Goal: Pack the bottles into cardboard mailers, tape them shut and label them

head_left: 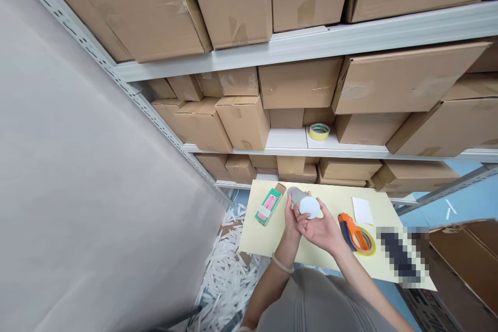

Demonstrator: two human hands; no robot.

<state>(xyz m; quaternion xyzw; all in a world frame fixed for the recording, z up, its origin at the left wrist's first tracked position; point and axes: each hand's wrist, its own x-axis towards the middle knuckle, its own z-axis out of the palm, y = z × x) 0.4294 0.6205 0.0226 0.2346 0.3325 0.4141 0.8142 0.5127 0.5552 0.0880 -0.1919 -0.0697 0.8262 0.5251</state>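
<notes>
Both my hands are together above the pale yellow table [272, 244]. My left hand [292, 220] has its fingers closed round a grey rounded object [296, 195]. Against it, a pale white disc-shaped piece [309, 207] lies in my right hand [322, 229], fingers curled beneath it. Whether the grey and white parts are joined I cannot tell. To the left of my hands rests a green box with a pink item showing [268, 206]. Right of them is an orange-handled tape dispenser [356, 232] with a roll of yellowish tape [368, 243].
A white card [362, 210] and a blurred-out dark item [400, 257] lie on the table's right side. Metal shelves [350, 153] carry cardboard boxes [243, 122] and a yellow tape roll [319, 132]. White paper strips [225, 270] cover the floor at left; an open carton [462, 254] stands right.
</notes>
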